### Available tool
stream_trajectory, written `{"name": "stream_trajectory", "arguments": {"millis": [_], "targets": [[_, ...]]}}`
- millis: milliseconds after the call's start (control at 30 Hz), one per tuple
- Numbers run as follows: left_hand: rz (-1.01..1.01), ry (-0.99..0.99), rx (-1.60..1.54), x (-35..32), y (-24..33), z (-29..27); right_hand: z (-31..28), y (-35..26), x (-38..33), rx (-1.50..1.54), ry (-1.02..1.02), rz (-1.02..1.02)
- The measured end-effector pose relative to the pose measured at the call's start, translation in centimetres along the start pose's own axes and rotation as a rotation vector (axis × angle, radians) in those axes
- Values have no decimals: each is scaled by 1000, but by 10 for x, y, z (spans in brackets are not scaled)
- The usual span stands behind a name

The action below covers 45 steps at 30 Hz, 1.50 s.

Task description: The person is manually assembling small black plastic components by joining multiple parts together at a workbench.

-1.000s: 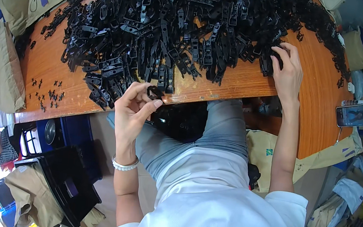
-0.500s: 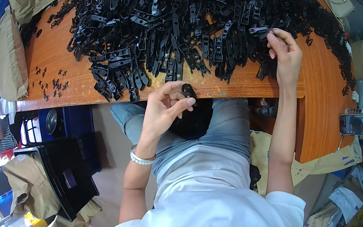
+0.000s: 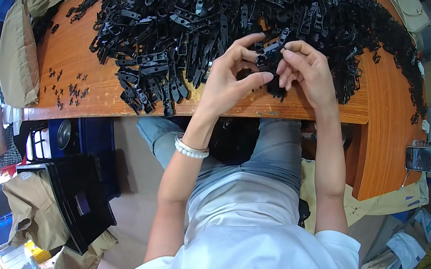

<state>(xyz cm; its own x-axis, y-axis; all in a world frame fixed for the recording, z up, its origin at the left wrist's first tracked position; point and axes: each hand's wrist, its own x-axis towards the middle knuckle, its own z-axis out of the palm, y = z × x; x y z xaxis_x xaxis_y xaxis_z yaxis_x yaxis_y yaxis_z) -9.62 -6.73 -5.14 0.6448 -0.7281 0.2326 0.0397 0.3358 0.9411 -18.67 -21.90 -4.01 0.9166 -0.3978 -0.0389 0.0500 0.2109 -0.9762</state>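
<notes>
Black part (image 3: 275,47): slim and elongated, with a glossy finish that catches pale highlights along its upper face; openings or raised details along its length are too small to resolve.
Part position: between the two hands, tilted, above the near edge of the table (image 3: 390,121), right of that edge's middle; the pile behind it blurs its outline.
Right hand (image 3: 311,73): thumb and forefinger pinch the black part at its side; the remaining fingers curl loosely below.
Left hand (image 3: 230,75): thumb and forefinger curve toward the black part from the left, tips apart; whether they grip anything cannot be told, as dark pieces overlap between them.
Bracelet (image 3: 191,149): pale beads, worn on the left wrist.
Pile (image 3: 186,30): many black, elongated pieces, heaped at mixed angles across the table from its far side toward the near edge.
Small pieces (image 3: 74,92): black, roughly cross-shaped, scattered near the table's near left corner.
Paper bag (image 3: 18,57): brown, standing along the table's left edge.
Phone (image 3: 423,159): dark-screened, beside the table's right edge.
</notes>
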Motion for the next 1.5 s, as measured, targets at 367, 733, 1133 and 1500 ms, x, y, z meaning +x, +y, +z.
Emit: {"name": "stream_trajectory", "arguments": {"millis": [367,733,1133,1500], "targets": [[-23,205,-199,-5,-2,0,21,11,-2,-186,169,-102],[664,-159,767,-13,-10,5,23,10,5,-160,336,-148],[-34,224,-193,-33,-4,-4,38,11,-29,-457,48,-620],[-25,173,-217,-42,11,-4,42,6,-34,-617,23,-695]]}}
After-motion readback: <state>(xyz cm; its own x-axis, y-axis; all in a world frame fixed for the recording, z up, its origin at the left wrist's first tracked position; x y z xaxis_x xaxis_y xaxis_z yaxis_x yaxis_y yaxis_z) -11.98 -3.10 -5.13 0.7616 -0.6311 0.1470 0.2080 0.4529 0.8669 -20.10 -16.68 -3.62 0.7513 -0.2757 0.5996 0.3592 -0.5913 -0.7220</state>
